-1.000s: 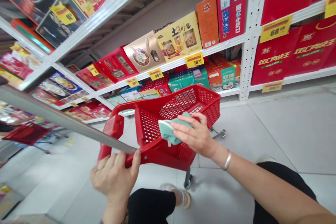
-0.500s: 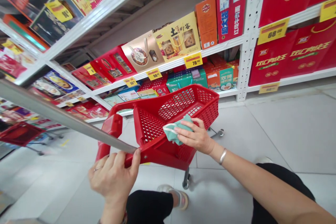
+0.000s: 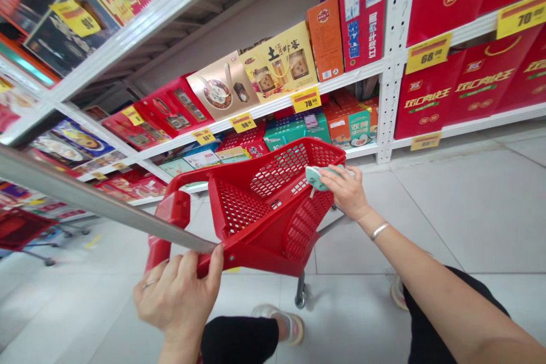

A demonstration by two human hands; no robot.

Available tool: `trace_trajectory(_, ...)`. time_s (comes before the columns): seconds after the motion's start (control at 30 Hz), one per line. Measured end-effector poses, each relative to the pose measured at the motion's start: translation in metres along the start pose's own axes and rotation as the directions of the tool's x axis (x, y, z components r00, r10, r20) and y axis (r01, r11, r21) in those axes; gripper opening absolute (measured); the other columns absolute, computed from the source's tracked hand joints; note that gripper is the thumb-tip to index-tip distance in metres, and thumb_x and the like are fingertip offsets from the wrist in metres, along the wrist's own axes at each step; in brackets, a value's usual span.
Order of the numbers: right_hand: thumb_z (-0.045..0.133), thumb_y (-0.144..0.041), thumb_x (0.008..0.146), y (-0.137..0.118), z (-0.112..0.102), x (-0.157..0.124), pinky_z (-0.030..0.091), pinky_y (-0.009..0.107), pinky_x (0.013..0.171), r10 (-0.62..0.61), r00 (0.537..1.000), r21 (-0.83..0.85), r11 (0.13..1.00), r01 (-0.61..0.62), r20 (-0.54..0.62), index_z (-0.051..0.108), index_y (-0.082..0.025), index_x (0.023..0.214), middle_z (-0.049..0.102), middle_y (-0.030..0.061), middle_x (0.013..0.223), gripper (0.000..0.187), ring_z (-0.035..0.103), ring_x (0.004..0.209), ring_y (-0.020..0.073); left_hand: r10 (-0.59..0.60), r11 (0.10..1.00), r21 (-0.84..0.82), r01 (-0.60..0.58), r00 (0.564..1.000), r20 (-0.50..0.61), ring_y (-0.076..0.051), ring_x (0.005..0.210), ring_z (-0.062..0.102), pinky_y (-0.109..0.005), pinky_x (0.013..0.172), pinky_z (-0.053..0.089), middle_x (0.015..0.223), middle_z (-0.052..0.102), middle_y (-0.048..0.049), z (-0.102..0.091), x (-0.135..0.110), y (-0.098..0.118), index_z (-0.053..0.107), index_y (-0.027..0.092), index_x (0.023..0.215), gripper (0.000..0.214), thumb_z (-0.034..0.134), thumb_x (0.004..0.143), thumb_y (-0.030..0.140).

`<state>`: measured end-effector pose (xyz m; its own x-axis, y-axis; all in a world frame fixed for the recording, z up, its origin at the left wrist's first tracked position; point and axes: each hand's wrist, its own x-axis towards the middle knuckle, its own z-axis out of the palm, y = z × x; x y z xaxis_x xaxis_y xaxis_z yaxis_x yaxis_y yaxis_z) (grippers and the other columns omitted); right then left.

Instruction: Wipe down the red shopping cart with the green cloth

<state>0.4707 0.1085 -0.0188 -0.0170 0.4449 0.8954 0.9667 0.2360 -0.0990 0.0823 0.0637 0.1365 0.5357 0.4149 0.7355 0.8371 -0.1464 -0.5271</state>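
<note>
A red plastic shopping basket on wheels (image 3: 239,216) stands tilted on the tiled floor in front of me. My left hand (image 3: 177,298) grips its near red frame where the grey metal pull handle (image 3: 85,196) joins it. My right hand (image 3: 346,189) is closed on a crumpled pale green cloth (image 3: 316,176) and presses it against the basket's far right rim. A silver bracelet sits on my right wrist and a ring on my left hand.
White store shelving (image 3: 386,62) with boxed goods and yellow price tags (image 3: 306,100) runs behind the basket. Another red basket (image 3: 19,227) stands at far left. My legs in black trousers and a sandalled foot (image 3: 281,324) are below the basket.
My right hand has slid the green cloth from the near side of the basket's rim out to the far right rim. The left hand has kept its grip.
</note>
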Motion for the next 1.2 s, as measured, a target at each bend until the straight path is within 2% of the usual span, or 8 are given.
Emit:
trace_trajectory(0.1,0.058,-0.001,0.092,0.013,-0.008,0.008,0.033,0.044,0.105,0.128,0.991,-0.036,0.991,-0.130,-0.047,0.074,-0.025,0.117,0.081,0.0063,0.127,0.038,0.069,0.119,0.0246,0.003,1.000,0.014,-0.003,1.000,0.003,-0.027,0.068,0.056,-0.040,0.070,0.033,0.059,0.056,-0.0016,-0.001,0.002,0.002,0.047,0.029,0.072,0.028,0.070,0.086,0.035)
trace_trajectory(0.2,0.055,0.002,0.089,0.002,-0.021,0.023,0.034,0.043,0.105,0.156,0.981,0.030,0.988,-0.154,-0.111,0.072,-0.024,0.119,0.080,0.0061,0.129,0.043,0.070,0.119,0.0232,0.015,1.000,0.022,-0.016,1.000,0.027,-0.027,0.068,0.057,-0.040,0.070,0.033,0.060,0.057,-0.0017,-0.004,0.005,0.005,0.047,0.028,0.073,0.028,0.071,0.086,0.033)
trace_trajectory(0.5,0.056,-0.009,0.103,-0.118,-0.053,0.058,0.038,0.043,0.111,-0.064,0.979,0.385,0.913,0.137,-0.196,0.071,-0.026,0.116,0.080,0.0011,0.128,0.027,0.068,0.126,0.0200,0.012,1.000,0.026,-0.013,0.999,0.035,-0.027,0.068,0.056,-0.041,0.072,0.035,0.061,0.057,-0.0019,-0.015,0.017,0.029,0.049,0.028,0.073,0.029,0.071,0.089,0.036)
trace_trajectory(0.63,0.063,-0.021,0.106,-0.145,-0.049,0.049,0.039,0.043,0.110,-0.171,0.959,0.415,0.874,0.253,-0.226,0.075,-0.028,0.105,0.081,-0.0038,0.126,0.014,0.065,0.129,0.0212,0.019,1.000,0.015,-0.019,1.000,0.016,-0.027,0.069,0.055,-0.041,0.072,0.035,0.061,0.056,-0.0019,-0.016,0.020,0.040,0.048,0.028,0.074,0.029,0.068,0.091,0.038)
trace_trajectory(0.77,0.070,-0.020,0.102,-0.133,-0.037,0.039,0.036,0.045,0.111,-0.196,0.962,0.376,0.891,0.255,-0.189,0.075,-0.030,0.107,0.079,-0.0022,0.130,0.012,0.061,0.135,0.0227,0.017,1.000,0.002,-0.017,1.000,0.015,-0.027,0.069,0.055,-0.041,0.073,0.035,0.062,0.056,-0.0024,-0.015,0.022,0.042,0.050,0.027,0.074,0.030,0.067,0.093,0.041)
trace_trajectory(0.93,0.061,-0.007,0.101,-0.090,-0.020,0.030,0.034,0.044,0.109,-0.147,0.984,0.263,0.950,0.170,-0.103,0.074,-0.029,0.117,0.079,0.0001,0.131,0.030,0.063,0.130,0.0220,0.014,1.000,-0.003,-0.014,0.999,0.040,-0.027,0.071,0.055,-0.040,0.073,0.034,0.062,0.057,-0.0030,-0.012,0.025,0.042,0.050,0.027,0.072,0.034,0.068,0.094,0.045)
trace_trajectory(1.1,0.055,0.000,0.094,-0.048,-0.015,0.027,0.035,0.043,0.103,0.032,0.999,0.131,0.991,-0.029,-0.016,0.074,-0.026,0.118,0.079,0.0041,0.131,0.040,0.066,0.123,0.0234,-0.053,0.998,-0.029,0.055,0.997,0.063,-0.027,0.073,0.054,-0.040,0.075,0.032,0.063,0.057,-0.0038,-0.008,0.025,0.047,0.051,0.026,0.070,0.032,0.067,0.093,0.042)
trace_trajectory(1.2,0.054,0.001,0.091,-0.040,-0.022,0.034,0.036,0.043,0.101,0.150,0.988,0.149,0.978,-0.145,-0.027,0.073,-0.025,0.121,0.079,0.0051,0.130,0.044,0.068,0.120,0.0232,-0.084,0.994,-0.061,0.088,0.994,0.072,-0.026,0.072,0.053,-0.040,0.076,0.032,0.063,0.057,-0.0037,-0.008,0.023,0.051,0.051,0.026,0.069,0.030,0.068,0.091,0.038)
